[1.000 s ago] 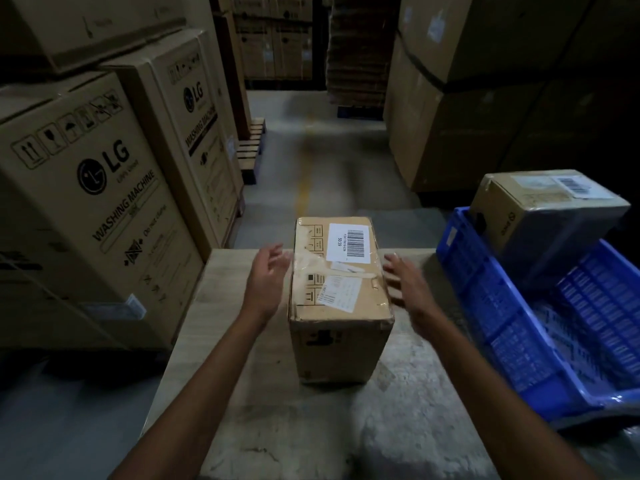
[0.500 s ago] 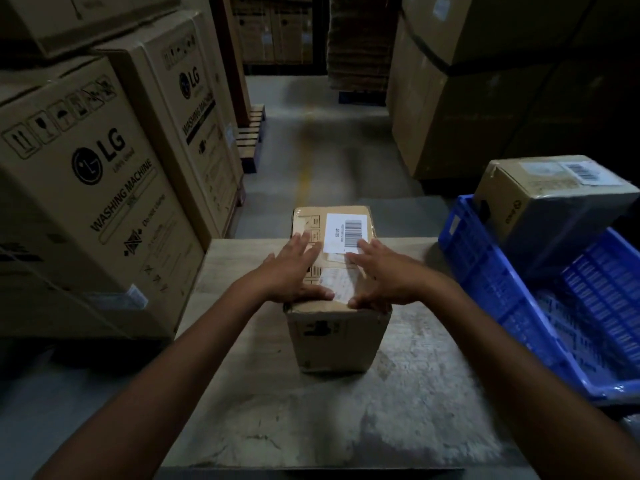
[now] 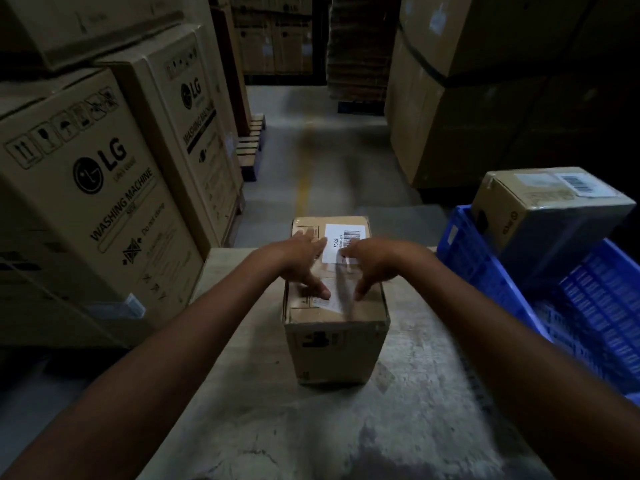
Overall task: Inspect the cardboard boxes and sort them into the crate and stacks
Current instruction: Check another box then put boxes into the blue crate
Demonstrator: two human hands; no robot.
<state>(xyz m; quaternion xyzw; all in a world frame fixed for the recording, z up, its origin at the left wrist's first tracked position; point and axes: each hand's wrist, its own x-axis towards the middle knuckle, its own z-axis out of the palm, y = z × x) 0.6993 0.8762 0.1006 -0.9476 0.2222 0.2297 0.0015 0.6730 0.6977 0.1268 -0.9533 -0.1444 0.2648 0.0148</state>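
A small brown cardboard box [image 3: 334, 344] with a white barcode label stands upright in the middle of the worn table [image 3: 398, 427]. My left hand [image 3: 301, 261] lies flat on its top, fingers straight and pointing away, thumb stretched toward me. My right hand [image 3: 372, 263] rests beside it on the top, fingers straight over the label. To the right, a blue plastic crate [image 3: 485, 271] holds a second cardboard box [image 3: 550, 216], tilted against the crate's far rim.
Tall washing machine cartons [image 3: 97, 202] stand in a row close on the left. Large stacked cartons [image 3: 467, 98] rise at the back right. A concrete aisle [image 3: 311, 150] with a yellow line runs away ahead, with a wooden pallet [image 3: 251, 147] at its left.
A second ago both hands hovered at the box's two sides. They came onto its top and have since slid a little farther along it. The box has stayed in place.
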